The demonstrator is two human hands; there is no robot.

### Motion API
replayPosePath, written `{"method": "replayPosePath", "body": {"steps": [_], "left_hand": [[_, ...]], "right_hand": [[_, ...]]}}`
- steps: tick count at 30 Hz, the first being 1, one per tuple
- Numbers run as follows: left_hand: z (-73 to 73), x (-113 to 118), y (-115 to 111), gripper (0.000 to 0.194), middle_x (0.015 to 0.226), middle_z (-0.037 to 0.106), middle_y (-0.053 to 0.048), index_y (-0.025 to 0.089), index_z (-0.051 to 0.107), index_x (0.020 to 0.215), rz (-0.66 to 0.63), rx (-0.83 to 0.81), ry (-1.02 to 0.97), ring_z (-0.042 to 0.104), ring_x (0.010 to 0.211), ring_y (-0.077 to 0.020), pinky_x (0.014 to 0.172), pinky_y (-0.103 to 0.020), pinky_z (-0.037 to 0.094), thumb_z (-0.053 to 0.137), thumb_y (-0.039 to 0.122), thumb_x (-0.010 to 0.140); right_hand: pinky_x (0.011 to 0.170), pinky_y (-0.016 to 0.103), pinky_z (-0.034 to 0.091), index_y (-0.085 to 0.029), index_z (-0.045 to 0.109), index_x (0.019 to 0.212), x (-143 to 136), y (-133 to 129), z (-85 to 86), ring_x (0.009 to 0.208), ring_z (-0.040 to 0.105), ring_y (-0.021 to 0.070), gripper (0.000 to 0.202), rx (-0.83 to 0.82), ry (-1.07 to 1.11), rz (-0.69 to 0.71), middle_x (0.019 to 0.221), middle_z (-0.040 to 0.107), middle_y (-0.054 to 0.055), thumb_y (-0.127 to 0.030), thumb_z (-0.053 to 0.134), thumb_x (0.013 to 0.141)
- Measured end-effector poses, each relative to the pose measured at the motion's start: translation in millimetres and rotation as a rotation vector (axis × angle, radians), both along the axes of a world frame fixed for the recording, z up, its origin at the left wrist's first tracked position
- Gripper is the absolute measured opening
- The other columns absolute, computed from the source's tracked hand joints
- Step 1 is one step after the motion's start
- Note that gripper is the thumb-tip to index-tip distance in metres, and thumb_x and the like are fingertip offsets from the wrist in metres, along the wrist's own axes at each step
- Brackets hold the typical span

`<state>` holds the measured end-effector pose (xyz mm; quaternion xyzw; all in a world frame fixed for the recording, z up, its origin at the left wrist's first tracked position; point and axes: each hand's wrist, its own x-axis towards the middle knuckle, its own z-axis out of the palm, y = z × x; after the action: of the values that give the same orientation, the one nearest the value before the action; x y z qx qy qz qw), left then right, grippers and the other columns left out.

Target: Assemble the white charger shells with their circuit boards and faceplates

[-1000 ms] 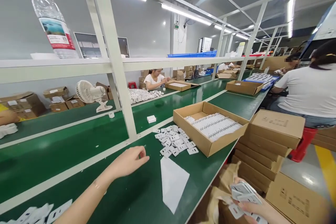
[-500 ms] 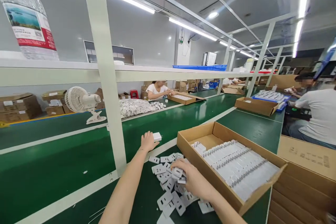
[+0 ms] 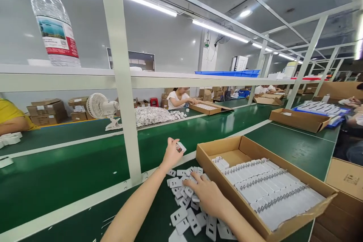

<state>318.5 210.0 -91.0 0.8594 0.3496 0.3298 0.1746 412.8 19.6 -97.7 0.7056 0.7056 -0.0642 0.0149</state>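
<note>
My left hand (image 3: 171, 155) is closed on a white charger housing (image 3: 181, 147), held just above the green bench; circuit parts show in its open end. Over a loose pile of white slotted cover plates (image 3: 193, 222), my right hand (image 3: 206, 193) has its fingers apart, the tips touching the plates. Whether a plate sits under the fingertips I cannot make out. Right of the pile, a cardboard tray (image 3: 227, 189) holds rows of white chargers (image 3: 266, 181) with their metal prongs upward.
A white post (image 3: 127, 121) rises left of my left hand, below a shelf with a water bottle (image 3: 56, 26). Beyond the green belt (image 3: 159, 136) are a small fan (image 3: 99, 106), a heap of white parts (image 3: 154, 116) and a seated person (image 3: 178, 100). Another open carton (image 3: 300, 120) lies farther right.
My left hand has turned the charger housing so its open end faces me. My right hand's fingers have spread over the pile. The view has swung left, bringing a yellow sleeve into sight.
</note>
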Motion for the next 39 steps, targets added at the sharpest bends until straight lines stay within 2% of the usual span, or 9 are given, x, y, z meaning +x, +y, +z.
{"method": "replayPosePath", "body": {"steps": [4,11,17,22,25,28,31,35,39], "left_hand": [[43.2,-66,-73,0.078,0.133,0.052,-0.013,0.021,0.030,0.156,-0.094,0.130,-0.143,0.062,0.117,-0.0252,0.099,-0.040,0.057,0.072,0.017,0.089],[103.6,-208,-181,0.091,0.139,0.055,-0.009,0.035,0.014,0.162,-0.089,0.388,-0.179,0.054,0.123,-0.0267,0.105,-0.040,0.050,0.062,0.007,0.090],[127.1,-281,-241,0.094,0.146,0.057,-0.010,0.029,0.005,0.164,0.030,0.526,-0.071,0.054,0.116,-0.0270,0.095,-0.035,0.055,0.062,0.007,0.092],[133.8,-321,-284,0.091,0.142,0.061,-0.010,0.028,0.010,0.164,0.114,0.568,-0.050,0.058,0.111,-0.0263,0.095,-0.035,0.056,0.065,0.011,0.093],[132.6,-334,-299,0.087,0.139,0.064,-0.008,0.028,0.016,0.163,0.140,0.568,-0.109,0.061,0.111,-0.0246,0.094,-0.034,0.057,0.068,0.018,0.094],[127.4,-334,-300,0.080,0.134,0.066,-0.008,0.029,0.025,0.160,0.218,0.532,-0.296,0.066,0.110,-0.0226,0.094,-0.034,0.059,0.072,0.034,0.096],[121.8,-327,-292,0.074,0.124,0.069,-0.008,0.029,0.040,0.149,0.338,0.516,-0.533,0.070,0.103,-0.0220,0.084,-0.032,0.063,0.076,0.054,0.090],[119.4,-328,-280,0.049,0.123,0.067,-0.007,0.031,0.058,0.132,0.245,0.518,-0.528,0.066,0.108,-0.0224,0.078,-0.029,0.064,0.074,0.052,0.092],[120.8,-352,-265,0.046,0.117,0.067,-0.002,0.036,0.054,0.140,-0.025,0.325,-0.344,0.065,0.093,-0.0168,0.083,-0.027,0.061,0.071,0.032,0.098]], "right_hand": [[0.098,0.055,0.053,-0.040,0.035,0.161,-3,-8,-4.0,0.145,0.042,0.0432,0.097,-0.019,-0.063,0.046,0.172,0.024,0.011,0.009,0.051,0.079],[0.098,0.064,0.052,-0.038,0.039,0.160,-6,-8,1.1,0.141,0.047,0.0463,0.074,-0.025,-0.030,0.069,0.171,0.027,0.009,-0.012,0.053,0.093],[0.105,0.063,0.049,-0.027,0.057,0.150,-26,-4,31.1,0.145,0.044,0.0446,0.053,0.078,0.179,0.113,0.161,0.044,0.015,-0.023,0.042,0.099],[0.114,0.044,0.048,-0.034,0.043,0.157,-108,-25,66.4,0.141,0.052,0.0276,0.054,0.213,0.627,0.292,0.160,0.048,0.007,-0.053,0.022,0.110],[0.111,0.048,0.051,-0.032,0.057,0.145,-187,-47,82.0,0.138,0.055,0.0287,0.047,0.337,1.236,0.480,0.153,0.055,0.007,-0.057,0.043,0.107],[0.109,0.044,0.052,-0.032,0.066,0.129,-265,-64,94.4,0.137,0.054,0.0250,0.033,0.636,1.634,0.612,0.143,0.061,0.005,-0.051,0.050,0.107],[0.096,0.038,0.058,-0.027,0.068,0.109,-318,-64,109.8,0.111,0.069,0.0209,0.023,0.912,2.011,0.527,0.115,0.072,0.004,-0.048,0.059,0.103],[0.062,0.024,0.056,-0.026,0.056,0.097,-334,-35,128.9,0.061,0.065,0.0109,0.025,0.921,2.312,0.388,0.079,0.067,-0.005,-0.049,0.064,0.098],[0.036,0.021,0.043,-0.027,0.054,0.100,-320,-13,130.7,0.039,0.050,0.0084,0.030,0.636,2.348,0.449,0.076,0.063,-0.007,-0.051,0.069,0.090]]}}
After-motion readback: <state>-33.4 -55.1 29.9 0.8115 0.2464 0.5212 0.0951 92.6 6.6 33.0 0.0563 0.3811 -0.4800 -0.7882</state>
